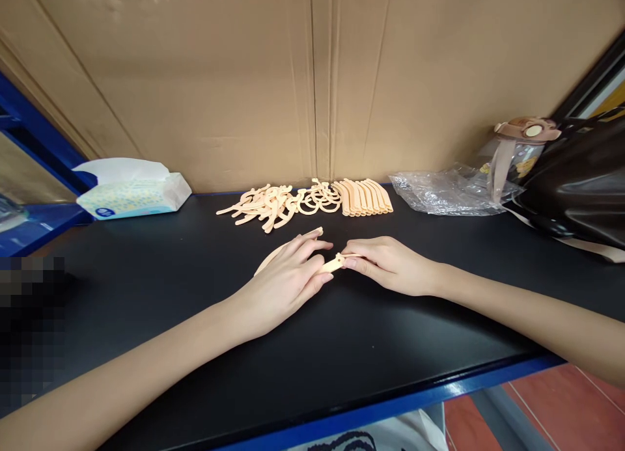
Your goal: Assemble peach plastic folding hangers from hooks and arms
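Note:
My left hand point(288, 278) lies on the black tabletop point(146, 295) with its fingers curled over a long peach plastic clip piece point(267, 261) whose tip sticks out past the fingers. My right hand point(385, 262) meets it from the right, fingertips pinched on a small peach plastic part point(333, 264) held between both hands. Behind them lie a loose heap of curved peach pieces point(266, 207), a few ring-shaped peach parts point(319, 198) and a neat row of peach clip halves point(366, 197).
A tissue pack point(131, 191) sits at the back left. A crumpled clear plastic bag point(449, 191), a lidded drinking bottle point(522, 148) and a dark bag point(581, 184) stand at the back right. Cardboard point(312, 80) walls the rear. The table's blue front edge point(415, 396) runs below.

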### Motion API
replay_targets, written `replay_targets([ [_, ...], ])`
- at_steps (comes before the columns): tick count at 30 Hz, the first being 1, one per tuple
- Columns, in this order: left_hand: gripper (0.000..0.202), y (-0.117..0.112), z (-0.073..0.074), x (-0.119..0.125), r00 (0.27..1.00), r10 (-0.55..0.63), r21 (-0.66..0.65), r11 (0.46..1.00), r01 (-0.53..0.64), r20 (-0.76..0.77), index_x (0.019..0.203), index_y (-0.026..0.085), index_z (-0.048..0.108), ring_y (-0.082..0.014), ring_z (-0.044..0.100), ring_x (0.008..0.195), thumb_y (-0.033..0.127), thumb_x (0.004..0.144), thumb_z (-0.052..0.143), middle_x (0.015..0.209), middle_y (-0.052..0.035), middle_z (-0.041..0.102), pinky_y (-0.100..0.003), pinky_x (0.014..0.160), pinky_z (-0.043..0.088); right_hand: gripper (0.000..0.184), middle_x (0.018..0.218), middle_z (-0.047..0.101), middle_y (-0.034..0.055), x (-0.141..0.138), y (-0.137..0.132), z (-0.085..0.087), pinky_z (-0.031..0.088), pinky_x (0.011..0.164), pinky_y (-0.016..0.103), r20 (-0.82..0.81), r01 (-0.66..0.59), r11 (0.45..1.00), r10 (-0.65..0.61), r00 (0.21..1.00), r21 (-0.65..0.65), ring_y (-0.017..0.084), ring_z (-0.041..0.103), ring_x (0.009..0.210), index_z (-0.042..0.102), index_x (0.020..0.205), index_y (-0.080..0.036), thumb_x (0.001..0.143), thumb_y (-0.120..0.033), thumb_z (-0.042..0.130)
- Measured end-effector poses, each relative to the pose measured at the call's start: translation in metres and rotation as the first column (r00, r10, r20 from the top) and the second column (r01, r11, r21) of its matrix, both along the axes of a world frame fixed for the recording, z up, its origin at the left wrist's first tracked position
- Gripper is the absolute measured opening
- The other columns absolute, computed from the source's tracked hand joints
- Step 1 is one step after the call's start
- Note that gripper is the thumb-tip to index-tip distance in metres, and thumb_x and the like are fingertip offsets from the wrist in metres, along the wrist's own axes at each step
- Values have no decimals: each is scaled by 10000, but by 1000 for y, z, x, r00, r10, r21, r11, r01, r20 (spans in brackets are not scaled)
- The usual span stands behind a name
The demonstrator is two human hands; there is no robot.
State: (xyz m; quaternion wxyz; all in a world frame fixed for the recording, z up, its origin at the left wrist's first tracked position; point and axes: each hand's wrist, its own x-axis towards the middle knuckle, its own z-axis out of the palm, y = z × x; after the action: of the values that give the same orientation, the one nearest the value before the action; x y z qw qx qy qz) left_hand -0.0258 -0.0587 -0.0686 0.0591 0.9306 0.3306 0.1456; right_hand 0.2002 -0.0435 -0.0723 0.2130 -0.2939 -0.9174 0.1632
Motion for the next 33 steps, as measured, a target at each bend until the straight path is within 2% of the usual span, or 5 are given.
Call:
replay_targets([
  [8,299,1,1,3,1000,-21,-9,1000,21,16,1119,216,597,-220,261,1378,309,988,345,1345,-51,488,-436,1117,320,319,795,586,18,-2,-3,-2,370,608,236,33,50,996,-53,998,78,124,535,678,550,860,-183,979,-400,350],
  [14,317,4,-2,1,1000,-3,2,1000,3,-3,1068,211,621,-207,236,1386,317,994,331,1342,-42,485,-429,1128,296,338,681,508,-24,-2,0,-1,325,574,218,-19,119,993,-119,993,6,99,462,599,496,741,-179,933,-453,446],
  [22,324,2,-2,0,1000,-6,-2,1000,6,-5,1169,225,579,-205,242,1383,317,997,321,1351,-41,483,-428,1124,294,306,655,470,-36,-2,1,0,294,556,220,3,74,996,-74,997,-53,100,440,577,417,729,-193,955,-400,419],
  [28,337,2,-3,1,1000,-15,-7,1000,15,-15,1215,229,551,-203,245,1382,335,997,317,1360,-34,475,-418,1130,284,334,624,434,-40,0,1,-1,260,521,223,81,65,998,-65,995,4,98,387,522,375,720,-200,972,-418,359],
  [33,346,1,-1,1,999,-15,-22,1000,15,-43,1198,226,557,-201,248,1380,356,998,308,1359,-31,481,-420,1132,277,375,638,488,-23,0,0,-3,234,505,233,190,105,987,-126,974,118,104,402,505,429,754,-194,979,-461,292],
])
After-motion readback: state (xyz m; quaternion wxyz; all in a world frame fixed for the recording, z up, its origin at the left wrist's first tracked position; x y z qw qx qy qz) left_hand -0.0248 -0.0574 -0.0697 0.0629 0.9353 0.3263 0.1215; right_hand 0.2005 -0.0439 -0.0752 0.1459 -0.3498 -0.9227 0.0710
